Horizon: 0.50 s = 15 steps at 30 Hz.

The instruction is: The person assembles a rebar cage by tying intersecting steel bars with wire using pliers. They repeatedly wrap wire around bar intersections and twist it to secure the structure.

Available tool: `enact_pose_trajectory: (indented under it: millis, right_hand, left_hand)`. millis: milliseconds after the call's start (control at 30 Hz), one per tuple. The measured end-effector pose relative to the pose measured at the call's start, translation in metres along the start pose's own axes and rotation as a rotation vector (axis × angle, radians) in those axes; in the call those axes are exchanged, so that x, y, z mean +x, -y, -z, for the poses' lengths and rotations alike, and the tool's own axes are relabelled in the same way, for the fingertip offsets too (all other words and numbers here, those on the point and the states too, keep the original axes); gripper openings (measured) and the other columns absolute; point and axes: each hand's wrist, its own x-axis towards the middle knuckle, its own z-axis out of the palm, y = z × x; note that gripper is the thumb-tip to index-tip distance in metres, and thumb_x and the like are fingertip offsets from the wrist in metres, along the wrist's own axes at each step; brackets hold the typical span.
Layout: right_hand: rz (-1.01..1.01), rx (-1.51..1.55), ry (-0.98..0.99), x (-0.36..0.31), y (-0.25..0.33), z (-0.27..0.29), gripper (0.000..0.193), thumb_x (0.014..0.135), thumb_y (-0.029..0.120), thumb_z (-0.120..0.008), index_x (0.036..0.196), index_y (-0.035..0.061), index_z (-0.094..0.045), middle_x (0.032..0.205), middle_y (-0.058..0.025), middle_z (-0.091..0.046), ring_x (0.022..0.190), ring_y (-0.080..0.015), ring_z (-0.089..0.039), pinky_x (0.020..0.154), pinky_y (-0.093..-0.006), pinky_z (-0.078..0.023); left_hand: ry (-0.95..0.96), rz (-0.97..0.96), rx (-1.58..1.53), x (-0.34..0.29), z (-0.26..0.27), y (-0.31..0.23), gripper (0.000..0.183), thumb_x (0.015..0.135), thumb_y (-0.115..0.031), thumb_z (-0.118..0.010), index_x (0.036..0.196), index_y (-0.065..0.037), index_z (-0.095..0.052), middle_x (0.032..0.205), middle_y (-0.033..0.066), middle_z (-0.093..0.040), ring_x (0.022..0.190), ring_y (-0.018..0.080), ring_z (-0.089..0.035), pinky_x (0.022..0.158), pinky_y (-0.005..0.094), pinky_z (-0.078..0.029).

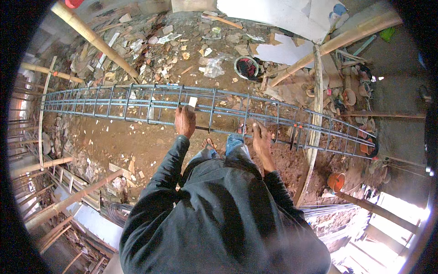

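A long cage of steel reinforcing bars (127,101), tied with square stirrups, stretches across in front of me from left to right. My left hand (185,122) is closed at the near side of its middle. A small flat white piece (193,102) sticks up from the fingers there; its kind I cannot make out. Farther right, my right hand (262,139) is at the cage's near bar, fingers pointing forward and slightly apart. No object shows in it. Whether its fingertips touch the bar I cannot tell.
A wooden post (315,109) stands by the cage's right part. Bamboo poles (98,41) slant across both sides. Broken rubble (169,50) covers the ground beyond, around a bucket of dark stuff (236,68). An orange bucket (336,181) lies at the right.
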Motion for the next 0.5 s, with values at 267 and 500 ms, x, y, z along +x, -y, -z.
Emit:
enact_pose_trajectory:
  millis: [267, 500]
  right_hand:
    - [0.133, -0.142, 0.009, -0.039, 0.064, -0.008, 0.035, 0.104, 0.031, -0.053, 0.118, 0.0041, -0.07, 0.094, -0.0176, -0.07, 0.083, -0.0315, -0.066, 0.082, -0.0416, -0.052]
    - [0.318, -0.317, 0.013, -0.038, 0.054, -0.036, 0.02, 0.092, 0.011, -0.06, 0.109, 0.0016, -0.064, 0.096, -0.0245, -0.068, 0.091, -0.0474, -0.064, 0.079, -0.0541, -0.052]
  left_hand:
    - [0.244, 0.314, -1.03, -0.017, 0.051, -0.111, 0.041, 0.103, -0.033, -0.061, 0.124, 0.003, -0.063, 0.105, 0.0109, -0.072, 0.088, 0.0158, -0.066, 0.076, 0.0342, -0.054]
    - [0.374, 0.451, -1.409, -0.017, 0.087, -0.164, 0.044, 0.103, -0.032, -0.06, 0.123, 0.008, -0.063, 0.108, 0.013, -0.072, 0.097, 0.0206, -0.071, 0.09, 0.0345, -0.058]
